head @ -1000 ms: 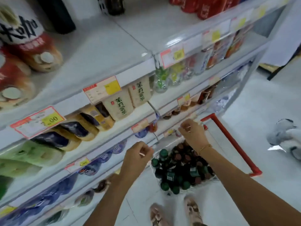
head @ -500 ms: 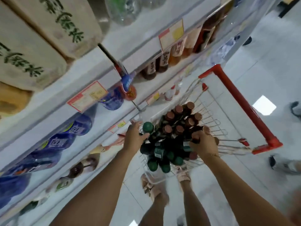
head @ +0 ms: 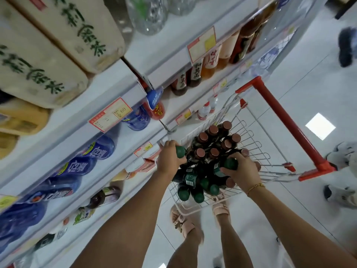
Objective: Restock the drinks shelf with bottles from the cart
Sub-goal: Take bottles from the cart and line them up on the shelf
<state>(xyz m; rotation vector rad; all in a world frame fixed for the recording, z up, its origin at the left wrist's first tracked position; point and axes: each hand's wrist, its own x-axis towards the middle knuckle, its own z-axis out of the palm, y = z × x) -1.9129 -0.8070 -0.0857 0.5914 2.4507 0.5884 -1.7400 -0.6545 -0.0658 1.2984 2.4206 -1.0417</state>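
A white wire cart (head: 257, 149) with a red handle (head: 289, 128) stands by the shelves, packed with dark bottles, some with brown caps (head: 214, 130) and some with green caps (head: 183, 193). My left hand (head: 168, 159) is closed around a green-capped bottle (head: 180, 151) at the cart's left edge. My right hand (head: 242, 171) grips another green-capped bottle (head: 229, 164) in the middle of the load. The drinks shelf (head: 170, 105) runs along the left with rows of stocked bottles.
Blue-labelled bottles (head: 98, 149) and cream cartons (head: 38, 66) fill the shelves at left. Price tags (head: 110, 115) hang on the shelf edges. My sandalled feet (head: 185, 223) stand on white tile behind the cart. Another person's shoes (head: 340, 194) are at the right.
The view tilted down to the cart. Both hands dropped from the shelf edge into the cart and closed on green-capped bottles.
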